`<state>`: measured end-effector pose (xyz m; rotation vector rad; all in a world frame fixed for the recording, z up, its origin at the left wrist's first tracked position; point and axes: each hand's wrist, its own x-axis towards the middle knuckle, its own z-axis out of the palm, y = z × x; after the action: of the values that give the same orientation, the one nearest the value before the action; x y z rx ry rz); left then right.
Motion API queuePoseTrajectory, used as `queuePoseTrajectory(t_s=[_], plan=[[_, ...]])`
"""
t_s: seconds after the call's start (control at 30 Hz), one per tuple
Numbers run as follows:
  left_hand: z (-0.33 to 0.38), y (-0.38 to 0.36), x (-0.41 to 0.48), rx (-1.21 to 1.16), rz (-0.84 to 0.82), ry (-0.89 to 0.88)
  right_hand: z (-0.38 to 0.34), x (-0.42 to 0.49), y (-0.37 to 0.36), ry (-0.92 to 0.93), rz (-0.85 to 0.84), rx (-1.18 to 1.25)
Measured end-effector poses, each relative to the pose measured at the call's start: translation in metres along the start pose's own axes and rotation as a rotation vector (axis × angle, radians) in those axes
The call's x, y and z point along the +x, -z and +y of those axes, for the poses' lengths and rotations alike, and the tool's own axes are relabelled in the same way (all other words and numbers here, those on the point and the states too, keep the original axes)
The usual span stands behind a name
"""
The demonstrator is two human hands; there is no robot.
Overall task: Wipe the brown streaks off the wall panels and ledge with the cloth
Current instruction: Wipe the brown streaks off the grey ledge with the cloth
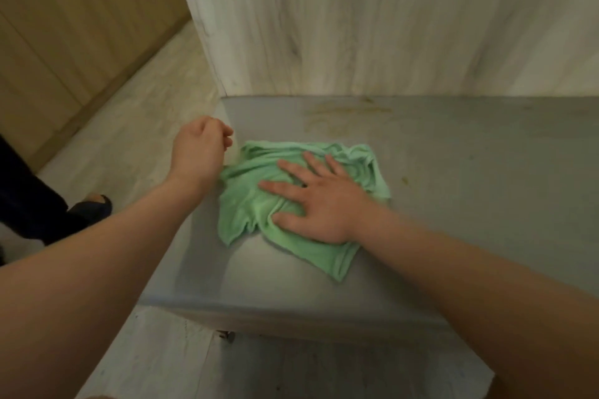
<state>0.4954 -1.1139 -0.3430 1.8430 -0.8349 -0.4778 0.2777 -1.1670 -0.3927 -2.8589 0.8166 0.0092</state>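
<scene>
On the grey ledge lies the green cloth, crumpled, with the right hand spread flat on top, fingers straight and pressing down. Left of the cloth, the left hand hovers loosely curled at the ledge's edge, nothing visible in it. Beyond the cloth, brown streaks still smear the ledge, and a small brown spot sits to its right, so plenty looks left. Above the cloth, the wall panels carry wood grain; streak or grain, hard to tell. Right of the cloth, the ledge runs out of frame.
</scene>
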Motion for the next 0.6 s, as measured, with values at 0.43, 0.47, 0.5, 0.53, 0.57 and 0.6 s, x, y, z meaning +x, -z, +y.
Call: queuePoseTrajectory(t_s=[0.43, 0.47, 0.5, 0.53, 0.57, 0.6], plan=[[0.009, -0.049, 0.014, 1.120, -0.330, -0.040, 0.084, 0.100, 0.028, -0.131, -0.015, -0.018], [0.012, -0.052, 0.018, 1.113, -0.324, -0.036, 0.091, 0.107, 0.029, -0.143, -0.017, -0.014], [0.014, -0.056, 0.020, 1.096, -0.311, -0.038, 0.094, 0.115, 0.029, -0.164, -0.013, -0.010], [0.017, -0.062, 0.021, 1.075, -0.302, -0.051, 0.098, 0.121, 0.030, -0.191, -0.006, -0.008], [0.020, -0.070, 0.020, 1.051, -0.307, -0.070, 0.103, 0.124, 0.031, -0.219, 0.001, 0.003], [0.022, -0.077, 0.019, 1.030, -0.315, -0.089, 0.108, 0.124, 0.033, -0.245, 0.004, 0.017]])
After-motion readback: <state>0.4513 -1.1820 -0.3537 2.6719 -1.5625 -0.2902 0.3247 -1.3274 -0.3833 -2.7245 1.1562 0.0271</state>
